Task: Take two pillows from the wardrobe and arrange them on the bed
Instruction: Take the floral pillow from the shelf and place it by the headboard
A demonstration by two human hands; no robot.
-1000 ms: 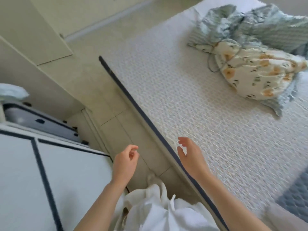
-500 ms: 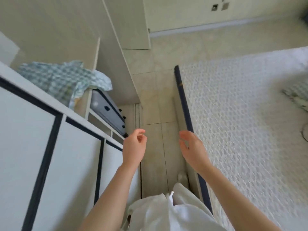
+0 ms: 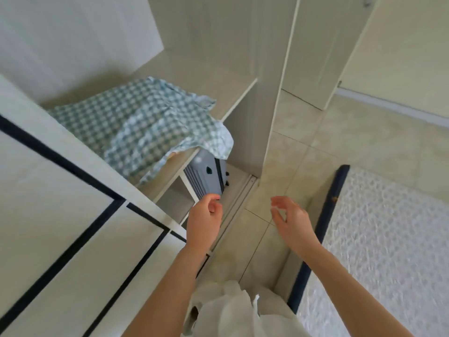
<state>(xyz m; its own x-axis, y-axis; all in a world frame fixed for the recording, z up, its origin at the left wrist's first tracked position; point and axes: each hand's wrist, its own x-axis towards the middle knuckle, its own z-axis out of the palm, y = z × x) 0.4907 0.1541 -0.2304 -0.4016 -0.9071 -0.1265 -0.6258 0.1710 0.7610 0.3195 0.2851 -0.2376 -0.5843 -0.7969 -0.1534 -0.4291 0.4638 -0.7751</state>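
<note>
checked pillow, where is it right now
In the head view the checked pillow lies on the open wardrobe shelf, upper left, one corner drooping over the shelf edge above the grey suitcase.

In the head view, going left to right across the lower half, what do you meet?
Wardrobe sliding door → left hand → tiled floor → right hand → dark bed edge → white textured bed cover.

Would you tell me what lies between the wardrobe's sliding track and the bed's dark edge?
In the head view, only bare tiled floor separates the wardrobe track from the bed edge; the right hand hovers above it, empty.
</note>
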